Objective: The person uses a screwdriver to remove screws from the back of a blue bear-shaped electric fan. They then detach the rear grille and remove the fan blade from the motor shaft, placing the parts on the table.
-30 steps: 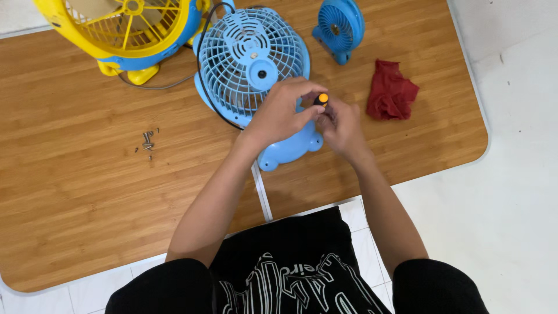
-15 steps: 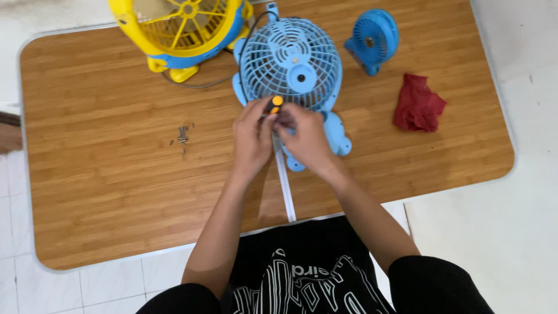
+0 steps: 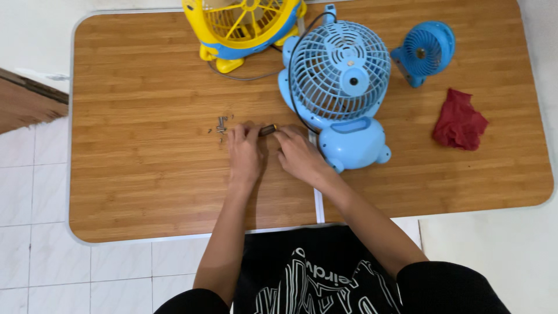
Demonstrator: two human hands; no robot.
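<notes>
Fingers of both hands are down low on the wooden table [image 3: 145,87], bunched around a small dark screwdriver [image 3: 268,129] that lies between them. The right hand [image 3: 296,156] pinches its handle end with fingertips curled in, so that one's gripping the tool. The left hand [image 3: 244,152] rests palm-down with its fingertips forward by the tool's far end and just beside a little pile of loose screws [image 3: 221,124]. Whether those left fingers are actually pinching a screw is too small to tell; they look loosely bent, not clenched.

Progress-wise, judging from how stuff lies: a handful of screws are already out and sitting on the table, so some unscrewing looks done. The light blue desk fan [image 3: 340,81] lies on its back just right of the hands, grille up, base toward the person, and the grille looks to be on, so there seems to be more to go. It's near the right hand but not touching it.

Other bits: a yellow fan [image 3: 244,20] at the far edge, a small blue fan [image 3: 425,52] further right, and a crumpled red cloth [image 3: 461,122] well apart from the hands. A black cord [image 3: 292,70] loops across the blue fan.
</notes>
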